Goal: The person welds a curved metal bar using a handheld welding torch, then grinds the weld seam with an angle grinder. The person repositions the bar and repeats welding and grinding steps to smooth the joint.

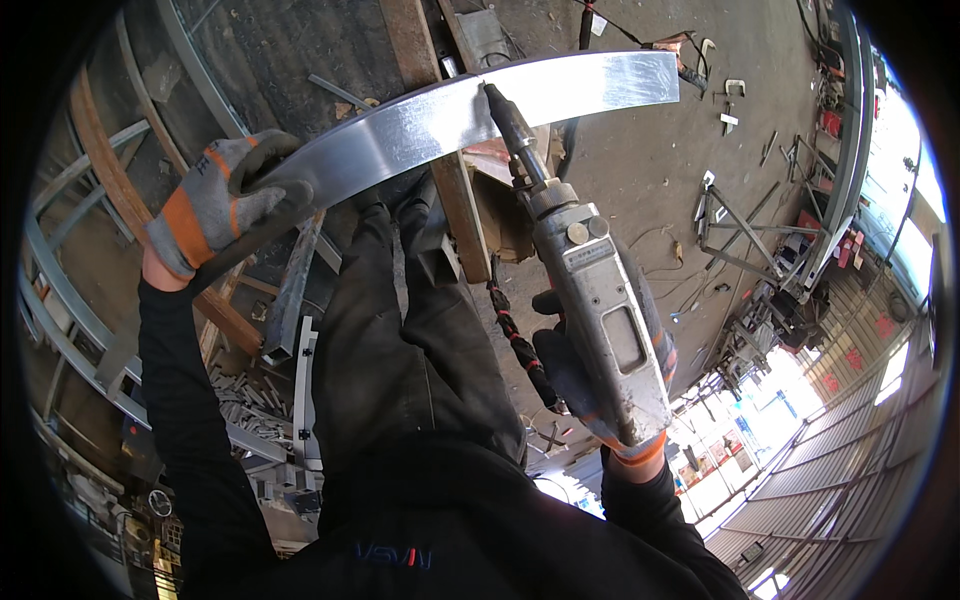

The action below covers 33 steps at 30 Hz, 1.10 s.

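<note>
A long curved bar of shiny bare metal [400,138] arches across the upper middle of the head view. My left hand [215,200], in a grey and orange work glove, is wrapped round its near left end. My right hand [568,365], gloved as well, grips a grey metal handheld welding gun [592,275] from below, partly hidden behind its body. The gun tilts up and to the left. Its dark nozzle tip [494,95] is at the bar's face, near the top edge; whether it touches I cannot tell.
A rusty steel beam [460,215] passes under the bar. A black and red wrapped cable [515,340] hangs near my legs. Curved and straight steel sections [100,180] crowd the left side. C-clamps [735,88] and a metal frame [745,225] lie on the floor at right.
</note>
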Each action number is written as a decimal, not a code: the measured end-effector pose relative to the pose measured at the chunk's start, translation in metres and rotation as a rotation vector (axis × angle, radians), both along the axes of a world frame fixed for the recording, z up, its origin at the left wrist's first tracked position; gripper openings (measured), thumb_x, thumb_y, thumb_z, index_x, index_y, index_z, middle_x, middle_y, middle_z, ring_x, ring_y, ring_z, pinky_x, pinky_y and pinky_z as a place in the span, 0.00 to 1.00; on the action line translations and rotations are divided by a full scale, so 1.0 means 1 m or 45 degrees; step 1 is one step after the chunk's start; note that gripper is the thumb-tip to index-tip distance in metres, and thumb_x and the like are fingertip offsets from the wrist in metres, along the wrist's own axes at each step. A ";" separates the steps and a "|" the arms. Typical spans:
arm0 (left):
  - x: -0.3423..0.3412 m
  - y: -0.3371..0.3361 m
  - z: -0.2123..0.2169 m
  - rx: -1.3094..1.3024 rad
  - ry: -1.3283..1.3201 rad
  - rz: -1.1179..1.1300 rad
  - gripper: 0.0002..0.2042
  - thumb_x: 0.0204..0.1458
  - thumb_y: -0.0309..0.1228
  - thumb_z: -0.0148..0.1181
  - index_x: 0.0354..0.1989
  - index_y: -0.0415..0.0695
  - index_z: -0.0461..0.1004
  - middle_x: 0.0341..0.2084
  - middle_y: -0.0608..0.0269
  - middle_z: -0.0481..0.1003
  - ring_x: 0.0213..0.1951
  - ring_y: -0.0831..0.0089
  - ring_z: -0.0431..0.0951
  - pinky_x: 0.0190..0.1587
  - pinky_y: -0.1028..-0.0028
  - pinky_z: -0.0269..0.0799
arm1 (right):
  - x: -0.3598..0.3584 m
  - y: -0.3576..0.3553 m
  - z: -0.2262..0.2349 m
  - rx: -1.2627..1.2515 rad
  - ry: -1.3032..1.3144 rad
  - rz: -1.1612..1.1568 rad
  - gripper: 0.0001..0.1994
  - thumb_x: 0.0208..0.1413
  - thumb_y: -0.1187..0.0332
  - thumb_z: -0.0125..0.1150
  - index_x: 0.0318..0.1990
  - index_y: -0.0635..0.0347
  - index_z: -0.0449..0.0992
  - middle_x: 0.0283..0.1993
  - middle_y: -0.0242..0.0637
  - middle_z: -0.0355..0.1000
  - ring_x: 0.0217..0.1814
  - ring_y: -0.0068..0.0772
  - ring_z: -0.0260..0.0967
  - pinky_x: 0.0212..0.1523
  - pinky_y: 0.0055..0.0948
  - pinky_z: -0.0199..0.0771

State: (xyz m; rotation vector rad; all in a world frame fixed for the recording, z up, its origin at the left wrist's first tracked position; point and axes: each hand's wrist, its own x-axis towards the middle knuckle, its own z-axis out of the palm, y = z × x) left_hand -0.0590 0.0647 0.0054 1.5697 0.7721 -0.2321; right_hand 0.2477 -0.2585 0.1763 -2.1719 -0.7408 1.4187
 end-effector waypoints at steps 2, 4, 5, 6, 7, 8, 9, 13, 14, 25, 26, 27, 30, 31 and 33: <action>0.004 -0.001 0.004 0.108 -0.062 0.007 0.28 0.65 0.45 0.74 0.65 0.36 0.80 0.52 0.49 0.85 0.54 0.59 0.87 0.60 0.60 0.82 | 0.000 0.002 -0.001 -0.003 0.002 -0.003 0.25 0.56 0.76 0.82 0.62 0.62 0.83 0.54 0.43 0.86 0.49 0.44 0.88 0.49 0.35 0.86; 0.007 0.000 0.006 0.098 0.002 -0.039 0.29 0.65 0.45 0.75 0.65 0.36 0.80 0.51 0.49 0.85 0.52 0.60 0.87 0.59 0.60 0.82 | 0.001 0.004 -0.001 -0.002 0.005 -0.005 0.25 0.56 0.76 0.82 0.62 0.62 0.83 0.54 0.43 0.86 0.49 0.44 0.88 0.49 0.35 0.86; 0.007 0.000 0.007 0.111 -0.021 -0.042 0.29 0.65 0.45 0.75 0.65 0.36 0.80 0.51 0.49 0.85 0.52 0.60 0.87 0.59 0.60 0.82 | 0.001 0.004 -0.002 -0.001 0.004 -0.007 0.25 0.56 0.76 0.82 0.62 0.62 0.83 0.54 0.43 0.86 0.49 0.44 0.88 0.49 0.35 0.86; 0.007 0.001 0.006 0.103 0.016 -0.068 0.29 0.65 0.46 0.75 0.65 0.36 0.80 0.51 0.49 0.85 0.52 0.60 0.87 0.59 0.60 0.82 | 0.001 0.005 -0.002 -0.001 0.004 -0.008 0.25 0.56 0.76 0.82 0.62 0.62 0.83 0.54 0.43 0.86 0.49 0.43 0.88 0.49 0.35 0.86; 0.006 0.001 0.005 0.112 -0.002 -0.075 0.29 0.65 0.46 0.76 0.65 0.35 0.80 0.52 0.49 0.85 0.52 0.60 0.87 0.59 0.60 0.82 | 0.001 0.005 -0.002 -0.002 0.003 -0.011 0.25 0.56 0.76 0.82 0.62 0.62 0.83 0.54 0.43 0.86 0.49 0.43 0.88 0.49 0.35 0.86; 0.005 0.001 0.003 0.121 -0.008 -0.070 0.29 0.65 0.46 0.76 0.66 0.35 0.79 0.52 0.49 0.85 0.53 0.60 0.87 0.60 0.61 0.82 | 0.001 0.006 -0.003 -0.002 0.003 -0.011 0.25 0.56 0.76 0.82 0.62 0.62 0.83 0.54 0.43 0.86 0.49 0.43 0.88 0.49 0.35 0.86; 0.003 0.001 0.000 0.130 -0.014 -0.065 0.30 0.65 0.46 0.76 0.66 0.35 0.79 0.52 0.49 0.85 0.53 0.60 0.87 0.60 0.61 0.82 | 0.001 0.006 -0.003 -0.002 0.007 -0.011 0.25 0.56 0.76 0.82 0.62 0.62 0.83 0.54 0.43 0.86 0.49 0.43 0.88 0.49 0.35 0.86; -0.006 -0.005 -0.011 0.197 -0.044 0.020 0.31 0.65 0.46 0.77 0.67 0.35 0.79 0.54 0.48 0.85 0.56 0.60 0.87 0.62 0.62 0.82 | 0.002 0.007 -0.003 -0.006 0.010 -0.012 0.26 0.56 0.76 0.82 0.63 0.62 0.83 0.54 0.43 0.86 0.49 0.43 0.88 0.49 0.34 0.86; -0.008 -0.007 -0.013 0.193 -0.010 0.041 0.32 0.65 0.46 0.78 0.68 0.35 0.78 0.55 0.48 0.85 0.57 0.60 0.87 0.62 0.62 0.82 | 0.002 0.007 -0.003 -0.006 0.015 -0.011 0.26 0.56 0.76 0.82 0.63 0.62 0.83 0.54 0.43 0.86 0.49 0.43 0.88 0.49 0.34 0.86; -0.016 -0.004 -0.012 0.250 0.042 -0.077 0.32 0.64 0.35 0.78 0.74 0.38 0.74 0.65 0.49 0.81 0.66 0.56 0.83 0.69 0.59 0.77 | 0.003 0.006 0.000 -0.015 0.028 -0.014 0.26 0.57 0.76 0.81 0.63 0.62 0.82 0.55 0.43 0.86 0.49 0.42 0.87 0.49 0.34 0.86; -0.017 -0.004 -0.012 0.219 0.063 -0.050 0.32 0.64 0.35 0.77 0.74 0.38 0.74 0.65 0.49 0.80 0.66 0.56 0.82 0.70 0.59 0.77 | 0.003 0.006 0.000 -0.015 0.028 -0.016 0.26 0.57 0.76 0.81 0.63 0.63 0.82 0.55 0.43 0.86 0.49 0.42 0.87 0.49 0.34 0.86; -0.017 -0.005 -0.013 0.273 0.050 -0.065 0.33 0.63 0.41 0.78 0.73 0.38 0.75 0.64 0.48 0.80 0.65 0.55 0.82 0.68 0.58 0.78 | 0.003 0.006 0.000 -0.016 0.030 -0.016 0.26 0.57 0.76 0.81 0.63 0.63 0.82 0.55 0.43 0.86 0.49 0.42 0.87 0.49 0.34 0.86; -0.019 -0.006 -0.014 0.336 0.070 -0.059 0.37 0.62 0.52 0.80 0.71 0.39 0.77 0.61 0.48 0.80 0.62 0.54 0.82 0.66 0.57 0.79 | 0.003 0.005 0.001 -0.016 0.030 -0.022 0.26 0.57 0.76 0.81 0.63 0.63 0.82 0.55 0.43 0.86 0.49 0.42 0.87 0.49 0.34 0.86; -0.020 -0.006 -0.015 0.323 0.065 -0.051 0.37 0.62 0.52 0.79 0.71 0.39 0.77 0.61 0.48 0.80 0.62 0.54 0.82 0.66 0.57 0.79 | 0.003 0.004 0.001 -0.018 0.027 -0.024 0.26 0.57 0.76 0.81 0.63 0.63 0.82 0.55 0.43 0.86 0.49 0.42 0.87 0.49 0.34 0.86; -0.020 -0.005 -0.016 0.281 0.042 -0.030 0.37 0.62 0.52 0.79 0.71 0.39 0.77 0.61 0.48 0.81 0.62 0.54 0.82 0.67 0.57 0.79 | 0.002 0.004 0.002 -0.019 0.026 -0.029 0.26 0.57 0.75 0.81 0.63 0.63 0.82 0.55 0.43 0.86 0.49 0.42 0.87 0.49 0.34 0.86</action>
